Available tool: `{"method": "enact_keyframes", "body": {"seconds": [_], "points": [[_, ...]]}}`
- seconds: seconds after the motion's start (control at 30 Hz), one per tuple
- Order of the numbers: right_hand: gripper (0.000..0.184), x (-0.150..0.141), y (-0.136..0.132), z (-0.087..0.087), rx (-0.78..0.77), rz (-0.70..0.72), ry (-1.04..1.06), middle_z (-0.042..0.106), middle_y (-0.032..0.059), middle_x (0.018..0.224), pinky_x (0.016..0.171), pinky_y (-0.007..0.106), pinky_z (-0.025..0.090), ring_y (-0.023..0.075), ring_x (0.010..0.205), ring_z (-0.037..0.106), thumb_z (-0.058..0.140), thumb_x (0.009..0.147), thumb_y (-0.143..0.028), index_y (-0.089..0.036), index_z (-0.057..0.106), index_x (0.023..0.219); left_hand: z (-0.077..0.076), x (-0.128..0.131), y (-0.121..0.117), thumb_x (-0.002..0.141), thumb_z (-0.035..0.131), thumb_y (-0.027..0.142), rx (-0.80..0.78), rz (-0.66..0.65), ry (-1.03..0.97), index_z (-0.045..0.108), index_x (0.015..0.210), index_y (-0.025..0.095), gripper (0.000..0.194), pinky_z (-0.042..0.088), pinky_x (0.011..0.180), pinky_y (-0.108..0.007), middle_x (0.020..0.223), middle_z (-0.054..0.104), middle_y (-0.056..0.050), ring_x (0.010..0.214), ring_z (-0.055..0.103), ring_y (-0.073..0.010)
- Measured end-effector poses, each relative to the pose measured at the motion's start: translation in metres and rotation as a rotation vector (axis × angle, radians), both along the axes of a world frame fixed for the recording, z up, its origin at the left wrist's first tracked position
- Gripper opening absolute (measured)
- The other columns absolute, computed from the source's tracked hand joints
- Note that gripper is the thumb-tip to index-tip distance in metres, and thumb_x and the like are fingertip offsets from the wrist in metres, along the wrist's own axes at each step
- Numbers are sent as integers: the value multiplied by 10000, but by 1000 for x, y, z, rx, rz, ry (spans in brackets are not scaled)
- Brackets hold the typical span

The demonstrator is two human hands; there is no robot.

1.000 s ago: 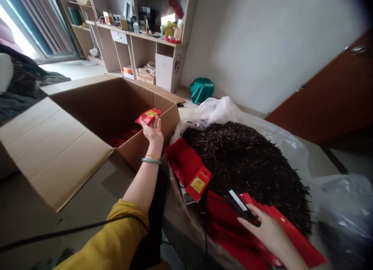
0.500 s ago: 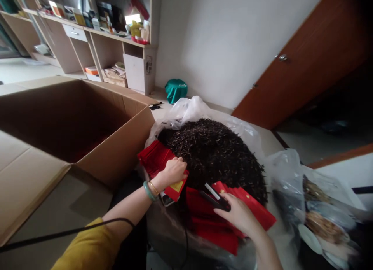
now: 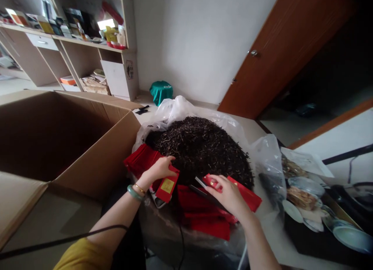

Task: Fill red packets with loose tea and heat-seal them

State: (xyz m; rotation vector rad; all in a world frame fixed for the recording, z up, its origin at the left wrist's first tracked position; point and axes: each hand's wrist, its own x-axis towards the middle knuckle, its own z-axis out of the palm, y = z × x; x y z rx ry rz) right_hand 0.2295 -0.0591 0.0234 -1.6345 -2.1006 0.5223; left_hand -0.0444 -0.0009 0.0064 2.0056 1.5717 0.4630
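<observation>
My left hand (image 3: pixel 159 169), with a green bangle and a gold bracelet at the wrist, is at the top of a red packet (image 3: pixel 166 186) that has a gold label. Its thumb lies at the packet's upper edge. More red packets (image 3: pixel 141 159) are lined up behind that wrist. My right hand (image 3: pixel 225 192) pinches another red packet (image 3: pixel 208 179), its fingers curled. Just left of those fingers is a dark flat object with a pale strip (image 3: pixel 200 182). Further red packets (image 3: pixel 204 219) lie below and right of it. Dark, dry tea leaves (image 3: pixel 201 145) are heaped beyond both hands.
Clear plastic (image 3: pixel 175 108) surrounds the heap. A large open cardboard box (image 3: pixel 96 145) stands at left. At right are a plastic bag (image 3: pixel 266 157), small bowls (image 3: pixel 293 211) and a dark tray (image 3: pixel 303 239). A black cable (image 3: pixel 64 241) crosses my left forearm.
The view has turned to the right. My right hand has moved from the dark flat object to a red packet. My left fingers have loosened from a fist, uncovering more of the gold label.
</observation>
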Motion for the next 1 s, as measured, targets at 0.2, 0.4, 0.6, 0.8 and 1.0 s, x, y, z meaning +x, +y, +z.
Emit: {"method": "enact_keyframes", "body": {"seconds": [0.2,0.4,0.6,0.8,1.0], "points": [[286,-9,2,-2,-2,-1,122,693,73,900,679,309,541,189,717,654,583,821,-393,-198,690,1001,2,2,-1,663,624,116,0,-29,-38,645,1163,151,501,502,767,-265,897,726,-56,828,673,-192],[284,-11,1,10,-3,-18,219,727,81,890,673,305,544,197,738,672,525,857,-402,-193,696,944,22,-22,6,681,654,307,-99,-20,-558,738,946,144,322,473,615,-248,721,699,-18,617,611,-145],[168,-29,-13,22,-85,209,136,695,31,743,630,267,515,167,657,644,612,845,-329,-204,708,790,14,-12,10,707,621,233,47,64,-469,715,959,145,283,482,645,-260,732,701,-23,647,625,-153],[234,-55,-27,21,-197,408,-259,698,48,927,785,308,500,229,906,649,784,717,-256,-205,716,934,9,8,5,738,642,155,267,54,30,716,987,175,260,487,872,-342,958,716,-81,912,643,-230],[107,-55,-32,23,-204,450,-366,674,17,876,701,260,464,191,830,646,759,733,-218,-206,686,810,9,20,1,819,597,171,324,-69,-30,714,951,197,179,500,854,-314,938,713,-58,907,644,-205]]}}
